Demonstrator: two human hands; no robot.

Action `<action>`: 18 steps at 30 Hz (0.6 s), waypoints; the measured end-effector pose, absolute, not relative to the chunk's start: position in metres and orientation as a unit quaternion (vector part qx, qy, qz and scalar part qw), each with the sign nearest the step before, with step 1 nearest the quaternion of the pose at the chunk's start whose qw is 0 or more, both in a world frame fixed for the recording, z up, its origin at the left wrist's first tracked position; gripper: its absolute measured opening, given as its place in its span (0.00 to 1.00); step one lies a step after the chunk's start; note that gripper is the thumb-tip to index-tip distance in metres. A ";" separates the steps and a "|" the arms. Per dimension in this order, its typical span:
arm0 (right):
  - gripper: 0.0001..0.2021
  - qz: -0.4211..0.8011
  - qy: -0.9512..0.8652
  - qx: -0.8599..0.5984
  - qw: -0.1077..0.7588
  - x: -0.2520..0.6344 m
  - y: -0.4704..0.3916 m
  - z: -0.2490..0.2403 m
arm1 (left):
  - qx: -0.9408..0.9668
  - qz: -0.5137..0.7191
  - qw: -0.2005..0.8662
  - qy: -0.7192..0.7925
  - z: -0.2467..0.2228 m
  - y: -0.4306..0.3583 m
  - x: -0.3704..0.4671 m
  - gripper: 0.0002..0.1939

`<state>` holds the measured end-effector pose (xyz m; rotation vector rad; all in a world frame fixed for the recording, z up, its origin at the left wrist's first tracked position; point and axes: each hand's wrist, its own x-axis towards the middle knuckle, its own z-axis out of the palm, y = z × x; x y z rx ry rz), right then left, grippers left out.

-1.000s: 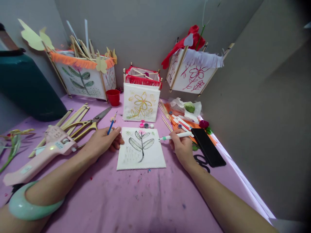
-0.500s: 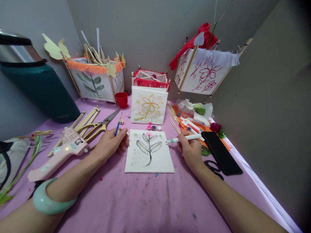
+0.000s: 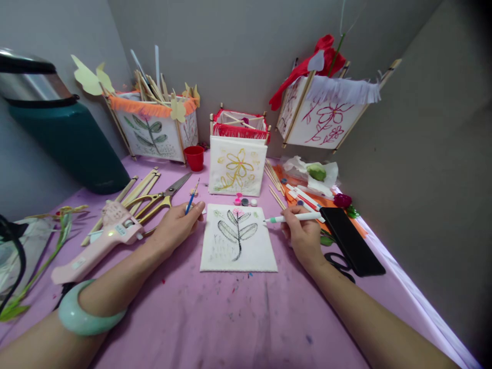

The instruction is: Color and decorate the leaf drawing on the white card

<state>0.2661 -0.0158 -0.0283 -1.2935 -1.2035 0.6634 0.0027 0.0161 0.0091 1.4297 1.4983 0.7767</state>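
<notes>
A white square panel (image 3: 261, 256) lies flat on the table before me, bearing a black and green leafy stem with a pink flower. Left of it, my left hand (image 3: 180, 220) is closed around a blue paintbrush (image 3: 189, 201), whose bristles point up and away. My right hand (image 3: 302, 236) grips a white marker (image 3: 303, 216) with a green band. The marker's tip points left and is by the panel's upper right edge; whether it touches cannot be made out. Small paint pots (image 3: 245, 202) sit just behind the panel.
A second panel with a yellow flower (image 3: 238, 169) stands upright behind. Left are gold-handled scissors (image 3: 163, 197), a pink glue gun (image 3: 100, 243), a red cup (image 3: 195, 158) and a teal bottle (image 3: 73, 138). Right are a black phone (image 3: 351, 241), black-handled scissors (image 3: 338, 261) and thin sticks (image 3: 277, 196).
The whole view has shifted slightly. My left hand's fingers are tucked in a little more, and the marker's tip sits slightly higher along the panel's edge. Both hands keep their holds.
</notes>
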 end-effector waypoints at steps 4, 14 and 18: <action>0.11 0.268 -0.529 -0.556 0.583 0.267 -0.016 -0.030 | 0.589 0.332 0.453 0.582 0.006 0.016 0.004 0.18; 0.11 0.206 -0.580 -0.573 0.541 0.268 -0.018 -0.034 | 0.604 0.305 0.466 0.570 0.000 0.022 0.005 0.19; 0.09 0.184 -0.609 -0.558 0.532 0.266 -0.019 -0.033 | 0.601 0.305 0.466 0.573 0.001 0.020 0.005 0.19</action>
